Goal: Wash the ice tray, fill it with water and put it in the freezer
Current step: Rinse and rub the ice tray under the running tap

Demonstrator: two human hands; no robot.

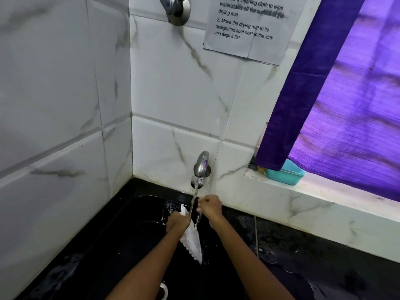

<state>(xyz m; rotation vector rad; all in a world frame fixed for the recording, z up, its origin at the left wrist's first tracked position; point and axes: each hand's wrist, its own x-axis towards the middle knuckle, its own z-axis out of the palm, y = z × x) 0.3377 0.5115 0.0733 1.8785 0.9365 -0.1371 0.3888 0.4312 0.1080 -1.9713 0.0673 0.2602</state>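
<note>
Both hands hold the white ice tray [192, 241] tilted on edge beneath the tap [201, 164], so water runs off: left hand [177, 223] grips its side, right hand [211, 207] at one o'clock pinches its top, above the black sink [138, 213].

We cannot see the full white ice tray [192, 241] — the left hand [178, 221] covers its middle, and its compartments face away or blur together. A dark object [194, 210] sits against the fingers of the right hand [211, 207]; we cannot tell what it is, nor how the fingers close on it. The upper tap fitting [176, 9] is cut by the top edge. The paper notice [251, 24] loses its first line there too, and one line is smeared. The purple curtain [337, 94] hides part of the teal tub [285, 173]. A white ring [164, 291] at the bottom edge — drain or not, we cannot say.
</note>
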